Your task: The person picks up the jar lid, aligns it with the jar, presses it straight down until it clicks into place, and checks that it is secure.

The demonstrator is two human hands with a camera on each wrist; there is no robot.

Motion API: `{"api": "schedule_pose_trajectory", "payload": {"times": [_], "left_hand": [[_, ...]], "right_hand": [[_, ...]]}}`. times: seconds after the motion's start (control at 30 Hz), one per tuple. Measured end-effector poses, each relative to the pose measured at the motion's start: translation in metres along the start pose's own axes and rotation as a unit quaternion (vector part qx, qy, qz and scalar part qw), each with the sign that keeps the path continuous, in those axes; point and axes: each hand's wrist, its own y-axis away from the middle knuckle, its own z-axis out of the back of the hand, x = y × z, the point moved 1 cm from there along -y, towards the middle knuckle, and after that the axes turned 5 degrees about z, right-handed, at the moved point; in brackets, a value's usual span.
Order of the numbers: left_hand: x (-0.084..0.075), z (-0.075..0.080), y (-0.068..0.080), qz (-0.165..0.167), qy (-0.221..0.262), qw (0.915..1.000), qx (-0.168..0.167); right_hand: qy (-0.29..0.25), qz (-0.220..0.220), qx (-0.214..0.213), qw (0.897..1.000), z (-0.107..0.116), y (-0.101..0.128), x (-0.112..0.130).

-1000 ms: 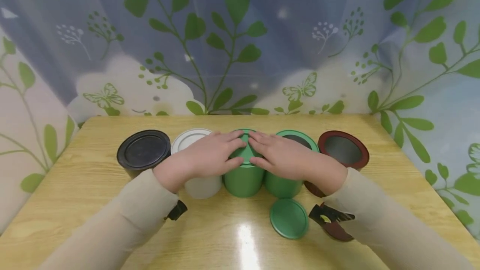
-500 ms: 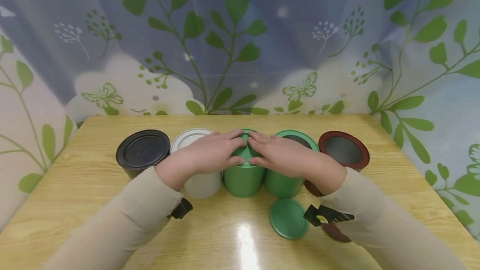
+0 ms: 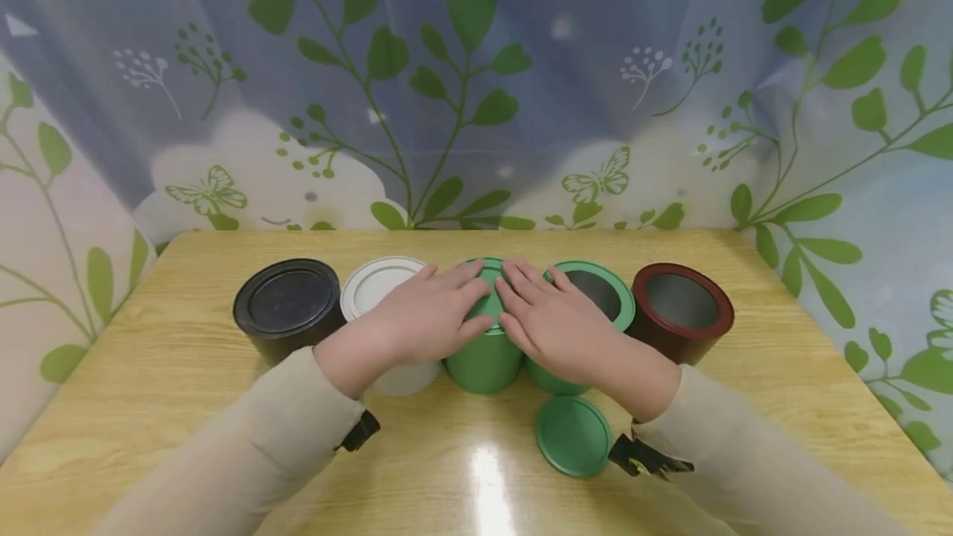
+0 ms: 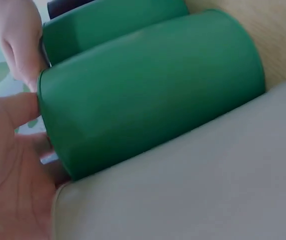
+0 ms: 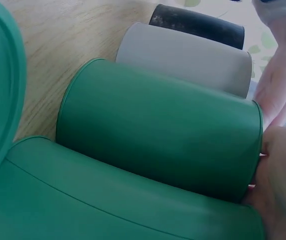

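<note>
A closed green can (image 3: 484,362) stands in the middle of a row of cans on the wooden table (image 3: 186,370). Both hands lie flat on its lid with straight fingers. My left hand (image 3: 428,313) covers the lid's left half and reaches over the white can (image 3: 372,284). My right hand (image 3: 547,317) covers the right half, its wrist over the open green can (image 3: 621,296). The left wrist view shows the green can (image 4: 153,105) beside my palm (image 4: 7,170). The right wrist view shows the same can (image 5: 158,125) by my right hand (image 5: 278,190).
A lidded black can (image 3: 286,304) stands at the left end of the row and an open dark red can (image 3: 681,304) at the right end. A loose green lid (image 3: 573,435) lies flat in front of the open green can. A leaf-patterned curtain hangs behind the table.
My right wrist has drawn left and nearer, uncovering more of the open green can and the dark red can. A dark red lid seen by that wrist is now hidden. Both hands stay on the lid.
</note>
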Motion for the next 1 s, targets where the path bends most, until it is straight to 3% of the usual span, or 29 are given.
{"api": "schedule_pose_trajectory", "payload": {"times": [0.3,0.43,0.6,0.77,1.0], "left_hand": [[-0.002,-0.017,0.012,0.077,-0.029,0.9961,-0.032],[-0.005,-0.019,0.011,0.084,-0.031,0.9945,-0.054],[-0.005,-0.023,0.01,0.086,-0.04,0.9931,-0.068],[-0.008,-0.026,0.008,0.085,-0.045,0.9925,-0.076],[-0.008,-0.029,0.008,0.089,-0.04,0.9909,-0.092]], "right_hand": [[0.007,-0.004,-0.03,1.0,-0.005,-0.002,0.0],[0.046,-0.009,-0.049,0.998,-0.008,-0.002,0.003],[0.097,-0.022,-0.105,0.989,-0.014,-0.001,0.008],[0.098,-0.025,-0.143,0.985,-0.016,0.004,0.011],[0.089,-0.01,-0.138,0.986,-0.013,0.003,0.011]]}}
